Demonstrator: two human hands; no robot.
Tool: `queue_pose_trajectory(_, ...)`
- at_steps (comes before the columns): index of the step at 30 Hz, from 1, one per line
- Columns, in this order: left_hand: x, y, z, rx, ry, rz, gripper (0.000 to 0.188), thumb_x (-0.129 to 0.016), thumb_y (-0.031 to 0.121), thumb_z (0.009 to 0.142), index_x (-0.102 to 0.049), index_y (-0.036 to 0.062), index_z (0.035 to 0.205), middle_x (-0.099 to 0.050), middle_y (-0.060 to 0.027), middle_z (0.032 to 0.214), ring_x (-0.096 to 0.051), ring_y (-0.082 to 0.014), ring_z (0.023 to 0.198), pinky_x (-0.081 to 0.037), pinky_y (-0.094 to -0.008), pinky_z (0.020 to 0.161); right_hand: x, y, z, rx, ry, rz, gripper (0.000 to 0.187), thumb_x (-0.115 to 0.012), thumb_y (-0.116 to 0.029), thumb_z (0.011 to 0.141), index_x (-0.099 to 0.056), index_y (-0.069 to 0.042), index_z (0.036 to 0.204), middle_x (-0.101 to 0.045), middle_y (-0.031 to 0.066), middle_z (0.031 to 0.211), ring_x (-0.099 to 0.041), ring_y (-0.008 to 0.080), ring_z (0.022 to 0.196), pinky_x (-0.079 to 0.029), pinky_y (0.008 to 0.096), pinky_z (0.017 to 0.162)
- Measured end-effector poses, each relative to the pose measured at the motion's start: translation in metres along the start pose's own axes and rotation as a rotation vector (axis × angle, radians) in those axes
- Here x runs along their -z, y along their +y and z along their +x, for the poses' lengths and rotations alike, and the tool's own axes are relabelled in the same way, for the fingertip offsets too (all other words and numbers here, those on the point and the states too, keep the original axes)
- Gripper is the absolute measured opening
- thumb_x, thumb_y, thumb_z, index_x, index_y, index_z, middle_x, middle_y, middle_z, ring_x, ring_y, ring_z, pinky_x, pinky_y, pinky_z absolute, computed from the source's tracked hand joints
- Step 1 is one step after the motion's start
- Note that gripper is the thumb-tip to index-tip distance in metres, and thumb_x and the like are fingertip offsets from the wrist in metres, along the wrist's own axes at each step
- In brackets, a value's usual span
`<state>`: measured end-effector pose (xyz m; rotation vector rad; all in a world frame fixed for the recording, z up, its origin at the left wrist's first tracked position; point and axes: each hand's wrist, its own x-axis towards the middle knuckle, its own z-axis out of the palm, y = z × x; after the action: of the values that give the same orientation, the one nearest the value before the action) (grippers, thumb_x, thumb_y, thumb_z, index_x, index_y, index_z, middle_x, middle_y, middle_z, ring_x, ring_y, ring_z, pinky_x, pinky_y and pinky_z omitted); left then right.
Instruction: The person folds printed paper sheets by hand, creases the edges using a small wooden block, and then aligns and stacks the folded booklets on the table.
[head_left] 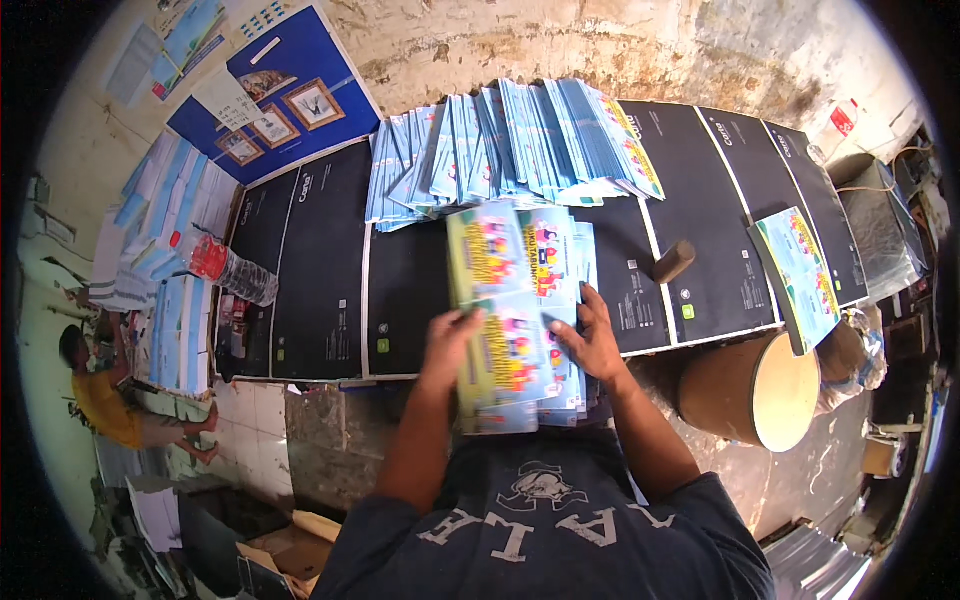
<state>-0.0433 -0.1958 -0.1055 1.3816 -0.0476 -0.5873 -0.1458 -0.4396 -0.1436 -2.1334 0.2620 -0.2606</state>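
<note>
In front of me, partly past the near edge of the table, are colourful printed booklets (497,345) with yellow, blue and white covers. My left hand (452,350) is closed on their left edge, its fingertips slightly smeared by motion. A second batch of booklets (560,262) lies under and to the right of these. On its right edge rests my right hand (592,338), thumb over the top and fingers around the side. Just beyond, a long leaning row of light-blue booklets (510,145) runs along the back of the table.
Black panels with white seams cover the table (320,290). A wooden peg (674,262) stands right of centre; a single booklet (797,275) overhangs the front at right, above a round drum (765,390). A water bottle (225,265) and paper stacks (180,330) are left. Another person (105,400) sits far left.
</note>
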Motion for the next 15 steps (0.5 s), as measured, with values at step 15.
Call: queue_pose_trajectory(15,-0.012,-0.006,0.006,-0.316,-0.004,0.021,0.074,-0.073,-0.001,0.085,-0.037,0.0006,0.150,-0.060,-0.0110,0.130,-0.060,-0.0163,0.111,-0.049,-0.0305,0.097,0.004,-0.003,0.000,0.025,-0.033,0.013,0.052,-0.064,-0.046,0.093,-0.064,-0.006,0.127,-0.031,0.0330,0.151,-0.026,0.0461,0.143,-0.021,0.0508,0.118)
